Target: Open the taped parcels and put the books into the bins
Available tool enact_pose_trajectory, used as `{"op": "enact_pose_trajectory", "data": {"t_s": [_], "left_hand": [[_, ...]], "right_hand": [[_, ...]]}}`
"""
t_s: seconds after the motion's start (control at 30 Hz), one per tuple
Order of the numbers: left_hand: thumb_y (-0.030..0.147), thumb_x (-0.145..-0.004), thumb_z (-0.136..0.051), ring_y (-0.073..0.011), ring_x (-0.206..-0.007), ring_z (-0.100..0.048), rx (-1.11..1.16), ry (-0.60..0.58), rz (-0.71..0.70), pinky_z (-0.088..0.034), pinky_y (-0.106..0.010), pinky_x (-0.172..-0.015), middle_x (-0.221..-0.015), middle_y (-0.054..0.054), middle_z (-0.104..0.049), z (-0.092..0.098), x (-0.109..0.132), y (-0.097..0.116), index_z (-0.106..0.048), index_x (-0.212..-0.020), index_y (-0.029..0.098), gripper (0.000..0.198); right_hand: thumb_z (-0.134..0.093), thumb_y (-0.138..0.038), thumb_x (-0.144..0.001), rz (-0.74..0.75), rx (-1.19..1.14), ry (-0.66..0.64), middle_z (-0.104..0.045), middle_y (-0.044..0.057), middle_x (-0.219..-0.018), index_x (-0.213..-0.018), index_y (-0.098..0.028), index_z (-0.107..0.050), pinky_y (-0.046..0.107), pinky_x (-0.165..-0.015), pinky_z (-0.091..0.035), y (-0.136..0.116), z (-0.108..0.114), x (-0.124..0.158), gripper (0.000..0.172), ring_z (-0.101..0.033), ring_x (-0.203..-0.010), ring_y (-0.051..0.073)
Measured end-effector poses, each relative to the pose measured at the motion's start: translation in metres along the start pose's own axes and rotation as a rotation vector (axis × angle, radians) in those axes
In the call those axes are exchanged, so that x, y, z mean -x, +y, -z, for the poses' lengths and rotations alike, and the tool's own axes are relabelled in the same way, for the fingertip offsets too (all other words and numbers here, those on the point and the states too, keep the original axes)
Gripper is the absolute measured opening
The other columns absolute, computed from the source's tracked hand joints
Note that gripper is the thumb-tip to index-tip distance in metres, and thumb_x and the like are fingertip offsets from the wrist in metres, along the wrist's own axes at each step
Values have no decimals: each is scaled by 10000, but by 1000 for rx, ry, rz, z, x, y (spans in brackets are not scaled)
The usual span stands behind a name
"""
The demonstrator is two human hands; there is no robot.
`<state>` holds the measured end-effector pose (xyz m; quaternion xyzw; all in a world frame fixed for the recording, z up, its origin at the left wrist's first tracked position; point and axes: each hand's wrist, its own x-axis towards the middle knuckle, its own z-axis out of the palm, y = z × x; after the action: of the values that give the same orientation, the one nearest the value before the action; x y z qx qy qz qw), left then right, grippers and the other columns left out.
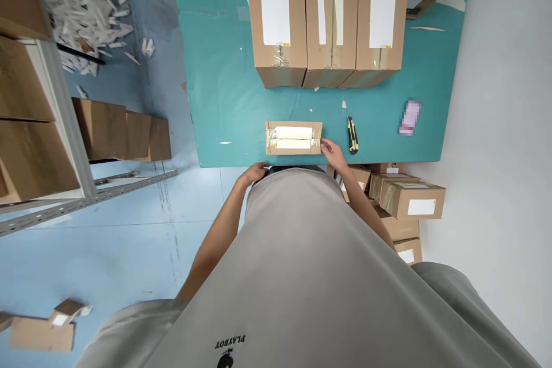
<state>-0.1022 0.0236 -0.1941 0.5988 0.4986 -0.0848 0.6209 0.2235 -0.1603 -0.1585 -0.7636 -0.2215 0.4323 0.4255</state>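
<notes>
A small cardboard box (pixel 295 152) lies on the green table in front of me, with clear tape and two pale label strips on its top. At its right end is my right hand (pixel 333 153), its bent fingers gripping the corner. My left hand (pixel 254 173) is at the table's front edge, close to my waist and apart from the box. Its fingers are extended and partly hidden, with nothing visible in them. A yellow and black utility knife (pixel 352 135) lies to the right of the box.
Three larger taped cartons (pixel 331 77) stand along the back of the green table (pixel 219 86). A blurred pink object (pixel 409 117) lies near the right edge. More cartons (pixel 420 204) are stacked below right. Shelving (pixel 64 115) holds boxes on the left, beside a white scrap pile (pixel 86 17).
</notes>
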Motion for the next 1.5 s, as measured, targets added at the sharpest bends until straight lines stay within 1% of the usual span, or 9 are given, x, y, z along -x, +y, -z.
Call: {"op": "enact_pose_trajectory", "data": {"t_s": [0.1, 0.2, 0.37, 0.5, 0.63, 0.8, 1.1, 1.3, 1.5], "left_hand": [[444, -755, -783, -290, -888, -804, 49, 22, -33, -674, -445, -924, -1052, -143, -870, 2, -1, 14, -829, -1183, 173, 509], [372, -806, -748, -323, -1250, -778, 135, 84, -142, -624, -489, -1132, -1460, -183, -779, -1, -1, 37, -740, -1437, 146, 670], [388, -833, -823, -384, -1566, -598, 229, 192, -258, -530, -526, -1284, -1601, -175, -699, -3, 6, 67, -805, -1355, 158, 570], [580, -908, -824, -367, -1360, -748, 263, 248, -287, -632, -504, -1164, -1468, -187, -780, -3, 0, 77, -826, -1303, 141, 590], [641, -957, -773, -315, -1133, -814, 232, 265, -208, -703, -454, -985, -1383, -191, -816, -9, -21, 83, -796, -1339, 113, 652], [447, -1092, -530, -275, -1115, -822, 96, 258, -156, -669, -432, -1047, -1430, -195, -790, -9, -21, 66, -751, -1427, 101, 529], [244, -999, -593, -284, -1266, -788, -147, 130, -40, -584, -407, -1184, -1472, -147, -788, -27, 18, 33, -695, -1568, 148, 586], [331, -911, -728, -378, -1259, -793, -374, -23, 190, -592, -415, -1113, -1251, -166, -868, -26, 24, 29, -894, -1108, 173, 301], [347, -820, -774, -324, -1090, -836, -395, -136, 240, -630, -326, -957, -1046, -88, -899, -30, 16, 31, -904, -898, 231, 190]], "right_hand": [[-703, -440, -955, -4, -20, -11, -832, 128, -1406, -1286, -213, -832, 539, -1185, -635, 3, 1, -1, 421, -777, -1346, 337], [-753, -362, -873, 5, -34, -51, -825, 122, -1423, -1294, -208, -838, 528, -1248, -589, 3, 3, 2, 456, -761, -1380, 341], [-824, -477, -875, 91, -59, -94, -782, 83, -1514, -1391, -220, -820, 531, -1293, -549, -6, 12, 10, 576, -701, -1462, 349], [-769, -665, -967, 146, -23, 19, -831, 104, -1411, -1368, -210, -835, 498, -1208, -618, -14, 13, -1, 611, -785, -1308, 352], [-712, -636, -1025, 106, 127, 63, -876, 98, -1292, -1291, -225, -858, 522, -1152, -643, -11, 6, -24, 511, -823, -1230, 367], [-633, -463, -1063, 76, 166, 105, -831, 131, -1413, -1371, -197, -827, 508, -1171, -634, 8, 9, -25, 451, -813, -1279, 340], [-634, -286, -931, 14, 180, 5, -859, 97, -1351, -1379, -198, -795, 484, -1124, -650, 29, -5, 21, 484, -844, -1195, 319], [-623, -280, -947, 23, 225, 19, -876, 112, -1291, -1293, -195, -822, 477, -1108, -649, 22, -5, 18, 408, -846, -1187, 337], [-617, -271, -958, 29, 260, 2, -883, 90, -1267, -1305, -211, -833, 485, -1125, -641, 17, -2, 18, 413, -843, -1210, 345]]}}
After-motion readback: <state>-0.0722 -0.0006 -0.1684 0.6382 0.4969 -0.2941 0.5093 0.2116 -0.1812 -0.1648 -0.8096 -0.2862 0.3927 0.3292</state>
